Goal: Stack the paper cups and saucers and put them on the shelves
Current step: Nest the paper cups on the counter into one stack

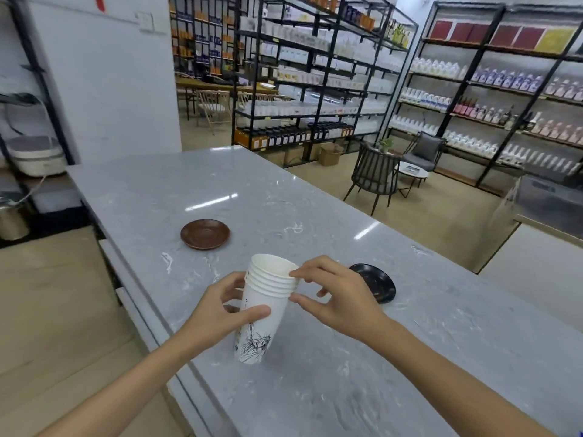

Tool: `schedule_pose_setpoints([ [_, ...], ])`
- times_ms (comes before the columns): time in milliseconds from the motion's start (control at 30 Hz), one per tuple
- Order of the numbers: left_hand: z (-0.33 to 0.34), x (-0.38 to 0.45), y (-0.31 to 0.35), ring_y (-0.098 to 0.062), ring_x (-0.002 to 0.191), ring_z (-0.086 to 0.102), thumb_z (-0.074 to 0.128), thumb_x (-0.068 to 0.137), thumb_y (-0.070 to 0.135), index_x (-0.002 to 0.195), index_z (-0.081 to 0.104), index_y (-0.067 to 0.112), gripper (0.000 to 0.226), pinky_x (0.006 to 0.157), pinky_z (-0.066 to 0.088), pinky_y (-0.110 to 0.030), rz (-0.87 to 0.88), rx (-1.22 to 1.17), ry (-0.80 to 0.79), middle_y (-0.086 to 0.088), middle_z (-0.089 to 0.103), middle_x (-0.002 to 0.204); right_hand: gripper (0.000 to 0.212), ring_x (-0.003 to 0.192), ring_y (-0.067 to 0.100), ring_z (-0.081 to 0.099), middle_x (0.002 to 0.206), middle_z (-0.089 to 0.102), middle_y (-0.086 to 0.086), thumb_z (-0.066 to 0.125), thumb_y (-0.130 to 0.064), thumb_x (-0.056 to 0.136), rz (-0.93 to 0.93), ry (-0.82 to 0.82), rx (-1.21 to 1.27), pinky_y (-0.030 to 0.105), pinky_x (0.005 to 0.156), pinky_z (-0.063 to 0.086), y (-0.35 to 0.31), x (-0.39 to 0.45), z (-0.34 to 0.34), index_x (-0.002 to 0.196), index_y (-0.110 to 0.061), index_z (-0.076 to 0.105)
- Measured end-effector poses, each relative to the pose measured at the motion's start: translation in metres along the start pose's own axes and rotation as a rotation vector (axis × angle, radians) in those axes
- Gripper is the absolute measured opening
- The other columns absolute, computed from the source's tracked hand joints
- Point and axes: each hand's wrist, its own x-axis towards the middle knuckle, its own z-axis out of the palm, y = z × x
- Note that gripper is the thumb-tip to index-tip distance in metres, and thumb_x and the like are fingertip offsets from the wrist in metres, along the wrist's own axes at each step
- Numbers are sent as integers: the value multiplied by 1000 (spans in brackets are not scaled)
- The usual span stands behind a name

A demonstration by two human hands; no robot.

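**Cups nested and in hand, saucers not yet stacked**

Left hand (pixel 225 305) is wrapped around the mid-body of the paper cup stack (pixel 265 305), thumb across the front. It carries the load. Stack's long axis runs near upright, rims tipped a bit away from the person and to the left; base looks just above the counter (pixel 315 197) or barely touching, can't tell which.

Right hand (pixel 339 298) is at the rim end, just right of the stack. Index fingertip sits on the top rim, thumb touches the lowest of the nested rims, other fingers curled loose. A light pinch on the rims, not a carrying grip. Looks like it's seating or squaring the nest.

Saucers are both still flat on the counter and well apart from each other. Black saucer (pixel 377 282) lies just beyond and right of the right hand, partly hidden by it. Brown saucer (pixel 205 234) is farther off, beyond the left hand and slightly left.

Judgement: the right hand is nearer the black saucer and the freer of the two, so it's the natural one to reach. Brown needs a longer forward reach across the cups. Shelves (pixel 315 74) are far beyond both hands.
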Motion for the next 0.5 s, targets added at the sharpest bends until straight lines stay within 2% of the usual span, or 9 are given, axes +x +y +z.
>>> schedule_pose_setpoints([
  [100,-36,-3,2,-17,110,73,91,61,45,119,69,31,63,84,58,-40,11,-15,47,0,76,122,34,90,14,69,112,71,-3,77,-35,87,-104,67,-4,32,63,61,-18,33,16,118,-19,74],
  [233,-96,-5,4,-11,119,70,94,65,48,124,65,46,66,86,62,-31,37,14,64,5,73,130,32,89,18,69,108,73,0,80,-31,84,-228,118,-15,33,60,59,-44,86,41,112,-15,76],
  [333,-145,-6,1,-17,123,69,97,63,51,134,59,42,81,95,62,-44,35,44,95,4,70,134,31,94,17,68,104,74,-1,83,-29,81,-286,154,-12,31,61,58,-65,130,59,108,-14,76],
  [500,-229,-6,-1,-20,119,71,99,64,46,136,60,41,82,99,60,-53,43,90,180,0,70,133,32,100,14,66,107,72,-1,79,-31,84,-336,176,19,32,67,59,-97,209,90,111,-14,75],
])
